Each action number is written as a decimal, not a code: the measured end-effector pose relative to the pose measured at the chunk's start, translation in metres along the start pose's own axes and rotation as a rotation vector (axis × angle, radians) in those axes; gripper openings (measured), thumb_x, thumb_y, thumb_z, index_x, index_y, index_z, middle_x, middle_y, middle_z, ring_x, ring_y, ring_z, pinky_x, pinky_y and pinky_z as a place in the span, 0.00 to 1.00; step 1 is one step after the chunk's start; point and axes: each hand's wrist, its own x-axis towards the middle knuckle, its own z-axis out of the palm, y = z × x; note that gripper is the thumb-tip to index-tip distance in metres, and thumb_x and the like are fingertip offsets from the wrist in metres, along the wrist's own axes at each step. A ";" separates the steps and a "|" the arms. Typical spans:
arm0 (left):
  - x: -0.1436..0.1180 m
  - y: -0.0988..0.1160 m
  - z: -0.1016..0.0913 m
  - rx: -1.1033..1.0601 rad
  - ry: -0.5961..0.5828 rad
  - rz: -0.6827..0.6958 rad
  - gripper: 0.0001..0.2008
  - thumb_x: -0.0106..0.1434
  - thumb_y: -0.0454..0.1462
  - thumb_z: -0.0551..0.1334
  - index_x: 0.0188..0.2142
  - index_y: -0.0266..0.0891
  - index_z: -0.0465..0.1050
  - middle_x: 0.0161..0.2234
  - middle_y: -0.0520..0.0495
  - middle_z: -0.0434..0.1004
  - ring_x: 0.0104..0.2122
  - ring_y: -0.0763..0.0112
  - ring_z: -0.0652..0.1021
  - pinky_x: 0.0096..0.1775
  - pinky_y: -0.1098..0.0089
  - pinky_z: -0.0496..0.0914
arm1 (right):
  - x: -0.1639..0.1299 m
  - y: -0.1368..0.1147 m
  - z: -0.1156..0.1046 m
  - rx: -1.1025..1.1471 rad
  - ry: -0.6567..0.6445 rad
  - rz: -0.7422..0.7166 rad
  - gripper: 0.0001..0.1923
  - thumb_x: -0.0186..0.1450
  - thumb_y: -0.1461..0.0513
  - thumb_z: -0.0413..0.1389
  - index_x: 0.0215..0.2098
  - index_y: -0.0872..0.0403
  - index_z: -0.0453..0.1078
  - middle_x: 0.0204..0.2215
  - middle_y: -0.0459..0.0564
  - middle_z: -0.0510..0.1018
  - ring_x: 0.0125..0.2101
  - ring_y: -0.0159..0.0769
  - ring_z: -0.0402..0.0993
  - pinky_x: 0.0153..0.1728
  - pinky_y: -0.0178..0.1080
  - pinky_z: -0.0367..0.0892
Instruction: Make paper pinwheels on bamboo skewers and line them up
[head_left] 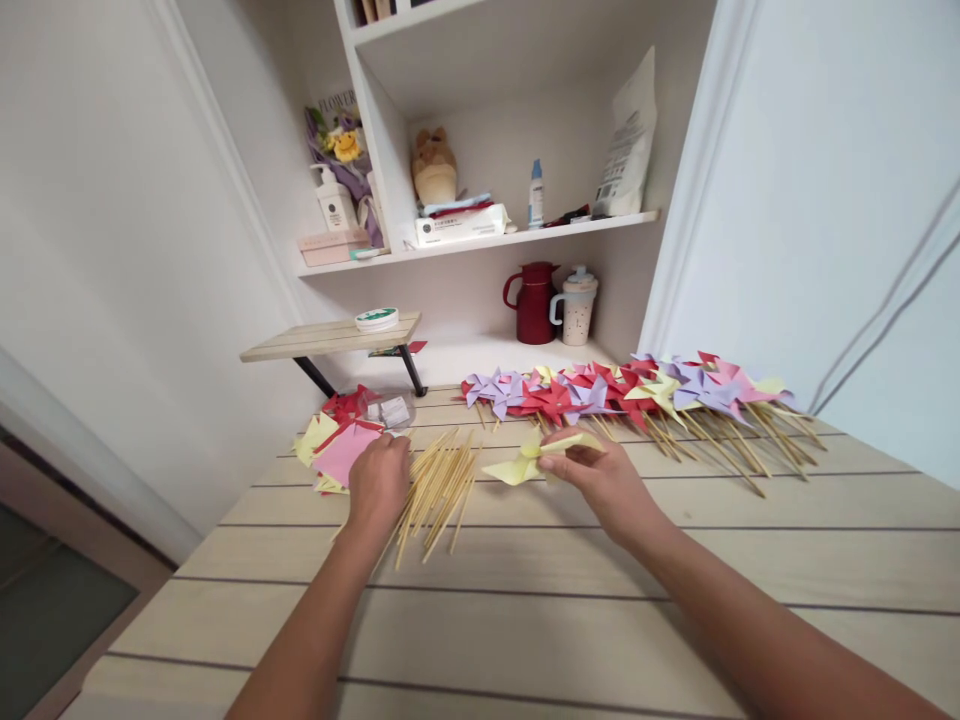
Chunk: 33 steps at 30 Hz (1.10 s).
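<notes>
My right hand [600, 480] pinches a pale yellow paper pinwheel [523, 462] between thumb and fingers, above the table. My left hand [381, 480] is curled, with its fingertips hidden, between pink paper and a bundle of thin wooden sticks [439, 490]. Just beyond its knuckles is a small clear container [390, 412] with white contents. At its left lie loose paper pieces: a pink sheet [345, 452], yellow paper [315, 436] and red paper [349, 404].
A row of pinwheels on sticks [592, 392], red, purple, yellow and pink, lies along the back right of the slatted table [525, 640]. A small raised stand [330, 338] holds a round white tub [376, 319]. Behind are a red jug [536, 305] and a lidded cup [577, 308].
</notes>
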 end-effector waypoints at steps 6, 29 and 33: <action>-0.003 0.001 0.009 -0.010 -0.149 -0.025 0.16 0.71 0.36 0.50 0.45 0.40 0.76 0.46 0.41 0.80 0.44 0.60 0.79 0.39 0.66 0.66 | -0.003 -0.006 0.003 0.016 -0.004 0.019 0.11 0.51 0.57 0.69 0.30 0.51 0.76 0.27 0.45 0.78 0.29 0.36 0.71 0.31 0.37 0.66; 0.014 0.010 0.037 0.019 -0.206 -0.032 0.13 0.68 0.40 0.56 0.41 0.39 0.79 0.41 0.38 0.82 0.43 0.57 0.81 0.38 0.66 0.67 | -0.003 0.001 -0.002 -0.062 -0.111 -0.022 0.08 0.57 0.56 0.67 0.30 0.51 0.76 0.29 0.46 0.78 0.32 0.38 0.72 0.34 0.39 0.64; 0.015 0.011 0.038 0.025 -0.218 -0.014 0.15 0.68 0.38 0.54 0.40 0.37 0.79 0.39 0.36 0.82 0.43 0.56 0.81 0.39 0.65 0.67 | -0.003 0.000 -0.002 -0.073 -0.111 -0.025 0.08 0.57 0.56 0.67 0.30 0.51 0.76 0.29 0.46 0.78 0.32 0.38 0.72 0.34 0.38 0.64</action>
